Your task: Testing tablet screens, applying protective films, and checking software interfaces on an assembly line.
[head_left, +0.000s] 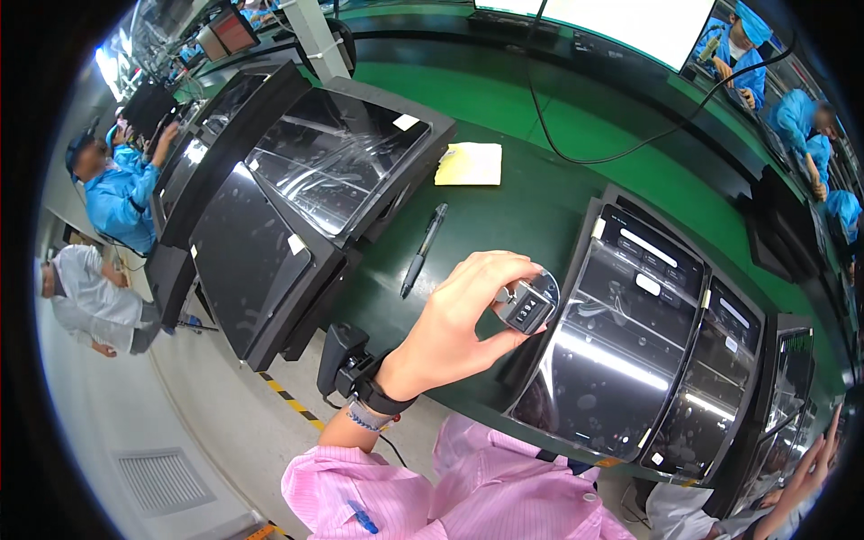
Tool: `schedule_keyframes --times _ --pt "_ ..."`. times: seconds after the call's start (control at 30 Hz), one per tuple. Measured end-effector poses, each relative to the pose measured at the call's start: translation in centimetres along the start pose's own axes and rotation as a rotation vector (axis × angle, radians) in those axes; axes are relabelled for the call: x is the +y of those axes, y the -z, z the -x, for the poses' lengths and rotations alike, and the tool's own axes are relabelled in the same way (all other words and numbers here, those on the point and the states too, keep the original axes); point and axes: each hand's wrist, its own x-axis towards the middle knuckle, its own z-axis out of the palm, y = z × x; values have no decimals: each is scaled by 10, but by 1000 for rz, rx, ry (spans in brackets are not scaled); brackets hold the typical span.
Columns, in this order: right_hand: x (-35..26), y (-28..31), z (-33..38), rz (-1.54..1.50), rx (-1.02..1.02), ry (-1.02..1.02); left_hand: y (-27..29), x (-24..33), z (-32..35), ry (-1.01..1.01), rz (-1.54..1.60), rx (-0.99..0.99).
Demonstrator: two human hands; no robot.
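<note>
Pink-sleeved, the left hand angles forward and rightward (thumb lowermost), gripping a tally counter.

The tally counter is silver and black, the paper pale yellow, the bench dark green, the sleeve pink (finely striped), the floor tape black-and-yellow.

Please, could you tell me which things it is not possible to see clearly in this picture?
All from the head view:
- Left hand: some fingers are hidden behind the hand itself and the tally counter.
- Right hand: not in view.
- Bright screen: the upper edge cuts off its top.
- Yellow paper: any small marks cannot be read.
- Large dark panel: glare hides part of its surface.
</note>
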Motion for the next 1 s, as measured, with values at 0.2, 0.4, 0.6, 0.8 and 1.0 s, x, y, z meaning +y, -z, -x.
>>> schedule_keyframes --times 0.2,0.4,0.6,0.8,1.0 --pt "-65 2 -32 -7 -63 -585 -5 -7 5 36 -135 -4" --pt "-116 25 -33 91 119 -467 -17 -44 3 189 -84 -156" --pt "-147 44 54 13 -40 -904 -30 -72 17 103 93 -242" --pt "-168 70 105 216 164 -1252 -35 -85 12 133 62 -257" --pt "-150 139 131 666 1243 -1215 -44 -61 -1 114 -56 -197"
